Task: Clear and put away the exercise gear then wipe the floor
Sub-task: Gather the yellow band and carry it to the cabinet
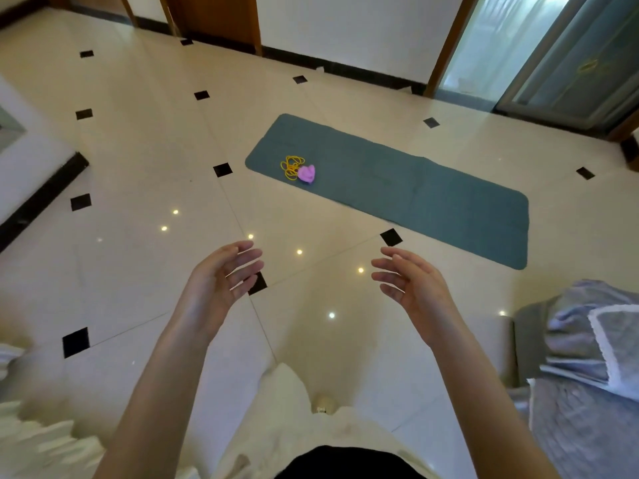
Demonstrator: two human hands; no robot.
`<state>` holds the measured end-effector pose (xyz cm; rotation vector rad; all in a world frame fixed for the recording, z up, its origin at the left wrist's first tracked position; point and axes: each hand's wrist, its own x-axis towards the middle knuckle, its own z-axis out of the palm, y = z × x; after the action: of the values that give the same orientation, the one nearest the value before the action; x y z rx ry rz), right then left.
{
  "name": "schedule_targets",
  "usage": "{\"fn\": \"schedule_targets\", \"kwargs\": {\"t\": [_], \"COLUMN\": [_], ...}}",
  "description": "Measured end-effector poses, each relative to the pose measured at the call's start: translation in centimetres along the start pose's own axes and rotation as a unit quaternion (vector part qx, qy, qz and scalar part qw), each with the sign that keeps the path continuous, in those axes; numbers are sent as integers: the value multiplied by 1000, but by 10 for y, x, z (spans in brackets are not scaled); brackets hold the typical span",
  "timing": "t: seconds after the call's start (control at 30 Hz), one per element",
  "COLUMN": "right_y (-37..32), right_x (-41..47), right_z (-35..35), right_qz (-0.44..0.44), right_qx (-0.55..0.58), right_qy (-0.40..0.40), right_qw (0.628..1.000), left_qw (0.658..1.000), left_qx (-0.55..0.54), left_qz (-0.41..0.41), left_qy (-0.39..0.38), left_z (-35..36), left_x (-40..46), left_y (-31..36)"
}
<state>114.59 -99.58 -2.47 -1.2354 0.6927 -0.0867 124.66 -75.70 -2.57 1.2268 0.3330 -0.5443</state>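
A teal exercise mat (415,188) lies unrolled and flat on the cream tiled floor (138,167), ahead and to the right. Near its left end rest a coiled yellow rope (290,165) and a small purple item (307,173), touching each other. My left hand (221,278) and my right hand (411,285) are raised in front of me with palms facing each other. Fingers are apart and both hands hold nothing. They hover well short of the mat.
A grey quilted sofa or bed cover (584,357) sits at the right. A white step with dark trim (38,188) lies at the left. Wooden door frames (221,19) and a glass sliding door (570,63) line the far wall. Pale fabric (41,440) shows at the lower left.
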Motion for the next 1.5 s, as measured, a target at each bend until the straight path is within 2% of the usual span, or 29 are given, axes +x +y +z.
{"fn": "schedule_targets", "kwargs": {"t": [0.23,0.67,0.9,1.13,1.5], "right_y": [-40,-125,-160,-195,-276], "right_x": [115,319,407,523,718], "right_z": [29,138,162,187,217], "right_qz": [9,-6,-8,0,26], "right_qx": [-3,9,17,15,33], "right_qy": [-5,-5,8,-15,-32], "right_qw": [1000,1000,1000,1000,999], "left_qw": [1000,997,995,995,994], "left_qx": [23,74,94,101,104], "left_qz": [5,12,11,9,-18], "left_qy": [0,-19,-15,3,19], "left_z": [29,64,75,97,180], "left_x": [103,312,395,499,683], "left_y": [48,189,229,261,337]}}
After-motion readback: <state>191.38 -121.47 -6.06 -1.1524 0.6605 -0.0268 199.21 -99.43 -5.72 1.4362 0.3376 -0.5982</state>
